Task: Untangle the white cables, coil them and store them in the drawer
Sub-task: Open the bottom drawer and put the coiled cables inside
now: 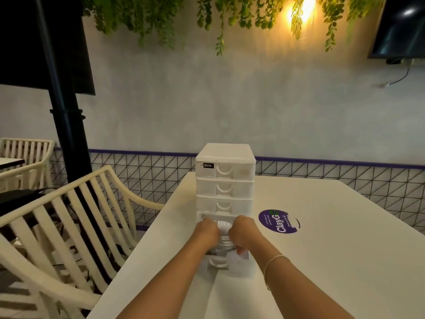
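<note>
White table (322, 226), L hand (207, 233) & R hand (243, 233) both gripping coiled white cables (224, 226) over open drawer (230, 265).

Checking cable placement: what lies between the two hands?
Head view: coiled white cables lie between the left hand and right hand, over the open bottom drawer.

A white desk (322, 238) fills the lower right of the frame. At its centre stands a small white drawer unit (225, 178) with three upper drawers closed and the bottom drawer (226, 264) pulled out toward the viewer. Two bare forearms reach up from the bottom edge. The left hand (205, 234) and right hand (243, 233) grip a coil of white cables (224, 226) between them, over the open drawer. A thin bracelet (271, 263) circles the right wrist. A round purple sticker (277, 221) lies on the desk just right of the unit. Cream slatted chairs (69, 215) stand at left.
</note>
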